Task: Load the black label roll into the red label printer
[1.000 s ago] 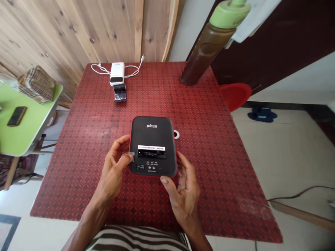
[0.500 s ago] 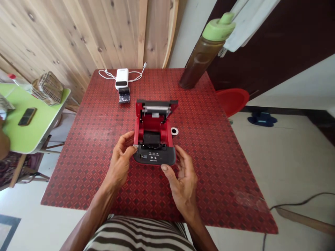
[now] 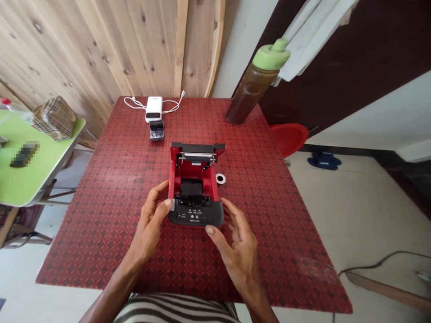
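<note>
Striped dark-and-pale fabric (image 3: 178, 309) covers the person's body at the bottom centre of the frame. Just above it, left of centre, the bare left hand (image 3: 151, 226) grasps one side of a black-and-red plastic box-shaped device (image 3: 210, 214), its thumb on a small grey tab (image 3: 172, 205) and its other fingers bent against the side wall. At right of centre, the bare right hand (image 3: 240, 244) curves loosely around the opposite front corner, thumb by the front edge; whether those fingers grip, I cannot tell. The device sits mid-frame on a red, diamond-patterned table (image 3: 276, 242), its hinged black-and-red lid (image 3: 198, 147) raised and a shiny black roll (image 3: 191, 188) lying in the red interior. Just beside its right wall is a white ring-shaped roll with a dark centre (image 3: 220, 179). Farther up, left of centre, a curled glossy black strip (image 3: 156, 131) lies directly below a white rectangular power bank (image 3: 154, 109) with a looped white cable (image 3: 172, 109). A tall brown bottle with a pale green cap (image 3: 252, 80) stands at upper right. Knotty pale wooden boards (image 3: 84, 45) fill the upper left.
</note>
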A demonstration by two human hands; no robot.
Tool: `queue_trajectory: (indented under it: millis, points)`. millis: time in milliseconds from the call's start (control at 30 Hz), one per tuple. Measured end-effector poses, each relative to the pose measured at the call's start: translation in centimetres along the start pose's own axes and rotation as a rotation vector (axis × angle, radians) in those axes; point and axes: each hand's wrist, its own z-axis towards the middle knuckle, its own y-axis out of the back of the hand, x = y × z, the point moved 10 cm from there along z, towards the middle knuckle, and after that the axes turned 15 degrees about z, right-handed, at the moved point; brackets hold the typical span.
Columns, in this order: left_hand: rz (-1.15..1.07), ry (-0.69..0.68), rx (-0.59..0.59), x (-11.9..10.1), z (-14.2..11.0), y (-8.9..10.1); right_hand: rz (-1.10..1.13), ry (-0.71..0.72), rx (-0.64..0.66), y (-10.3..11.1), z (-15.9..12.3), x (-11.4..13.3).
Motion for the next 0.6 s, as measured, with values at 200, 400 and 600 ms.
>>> queue_trajectory:
  millis: [200, 400, 600]
  points:
    - [0.012, -0.038, -0.027, 0.3, 0.7, 0.3, -0.349, 0.388, 0.084, -0.1, 3.5, 8.0]
    - [0.076, -0.075, -0.02, -0.3, 0.4, -0.4, -0.639, 0.468, 0.678, -9.3, 8.7, 9.8]
    - [0.041, -0.056, -0.005, 0.1, 0.3, -0.8, -0.979, 0.187, 0.923, -13.3, 10.3, 5.2]
